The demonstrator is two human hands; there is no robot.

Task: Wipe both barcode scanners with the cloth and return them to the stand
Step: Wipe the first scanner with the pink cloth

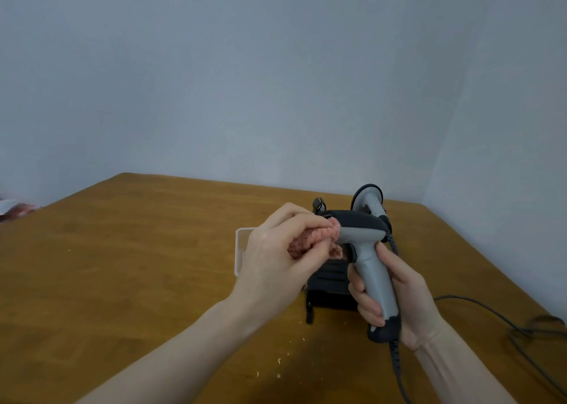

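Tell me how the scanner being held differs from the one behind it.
The held scanner is off the stand, gripped by its handle in the right hand; the rear scanner stands untouched further back. The left hand presses the pink cloth against the held scanner's head; nothing touches the rear scanner. The held scanner shows nearly whole; the rear one is mostly hidden. Both look grey and black.
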